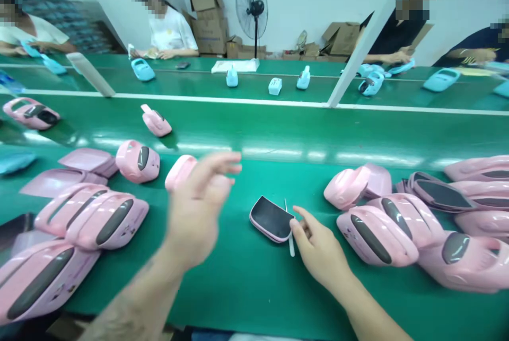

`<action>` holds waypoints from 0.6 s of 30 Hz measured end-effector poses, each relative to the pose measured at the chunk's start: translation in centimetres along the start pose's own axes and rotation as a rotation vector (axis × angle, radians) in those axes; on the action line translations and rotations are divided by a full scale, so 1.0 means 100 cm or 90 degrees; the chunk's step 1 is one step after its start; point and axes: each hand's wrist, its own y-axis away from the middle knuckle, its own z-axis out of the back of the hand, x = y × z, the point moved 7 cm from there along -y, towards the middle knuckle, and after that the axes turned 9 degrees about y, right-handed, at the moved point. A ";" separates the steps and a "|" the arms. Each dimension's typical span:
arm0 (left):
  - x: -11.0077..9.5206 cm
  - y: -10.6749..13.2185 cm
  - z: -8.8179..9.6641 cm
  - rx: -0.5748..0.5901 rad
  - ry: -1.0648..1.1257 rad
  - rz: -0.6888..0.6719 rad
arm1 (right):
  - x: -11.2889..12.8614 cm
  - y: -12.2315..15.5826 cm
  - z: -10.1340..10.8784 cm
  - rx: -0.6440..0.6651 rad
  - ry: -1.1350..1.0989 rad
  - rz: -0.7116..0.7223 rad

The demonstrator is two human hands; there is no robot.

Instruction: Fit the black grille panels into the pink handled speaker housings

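My right hand (316,245) rests on the green bench (254,277), fingers pinched on a thin white tool (290,235) that lies beside a small pink part with a dark face (271,218). My left hand (201,203) hovers above the bench to the left, motion-blurred, fingers stretched toward a pink shell (180,171) just behind it. It holds nothing that I can see.
Pink housings are piled at the left (91,219) and at the right (397,229). A green conveyor (278,129) behind carries loose pink pieces (156,121). Beyond it, other people sit at a bench with blue parts (143,69). A fan (252,7) and cardboard boxes stand at the back.
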 end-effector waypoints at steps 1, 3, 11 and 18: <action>0.008 0.006 -0.020 0.036 0.010 -0.004 | 0.003 -0.001 0.000 0.006 -0.004 0.009; 0.032 0.020 -0.051 0.094 0.021 0.015 | 0.008 -0.004 -0.001 0.021 -0.011 0.026; 0.069 0.073 -0.075 0.185 0.014 0.041 | 0.000 -0.042 -0.004 0.050 -0.018 0.065; 0.037 0.014 0.014 0.014 -0.101 -0.152 | -0.006 -0.049 -0.005 0.010 0.023 0.062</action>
